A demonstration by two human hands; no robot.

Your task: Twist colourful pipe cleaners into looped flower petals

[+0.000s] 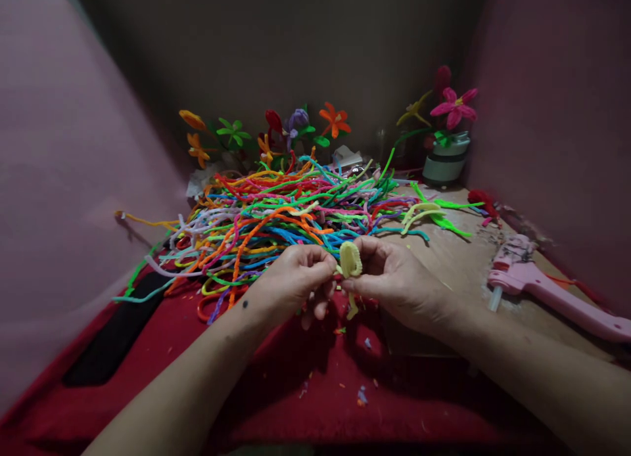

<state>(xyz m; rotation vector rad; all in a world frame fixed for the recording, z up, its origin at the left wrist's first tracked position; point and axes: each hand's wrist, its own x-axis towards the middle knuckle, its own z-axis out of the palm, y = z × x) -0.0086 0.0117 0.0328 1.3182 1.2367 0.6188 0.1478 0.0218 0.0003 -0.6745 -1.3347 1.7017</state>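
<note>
A pale yellow pipe cleaner point(350, 259), bent into a rounded loop with a short tail hanging below, is held between both hands above the front of the table. My left hand point(308, 275) pinches its left side with thumb and forefinger. On the other side, my right hand point(389, 275) grips the loop between thumb and fingers. Just behind the hands lies a large heap of multicoloured pipe cleaners point(276, 226). To the right of the heap rest loose pale yellow pipe cleaners point(419, 213) and bright green ones point(451, 223).
A pink glue gun point(552, 288) lies on the brown board point(473, 259) at right. Pipe-cleaner flowers point(335, 121) stand at the back, one pink in a pale pot point(446, 160). A black strip point(116, 328) lies left on the red cloth point(276, 390), among fluff scraps.
</note>
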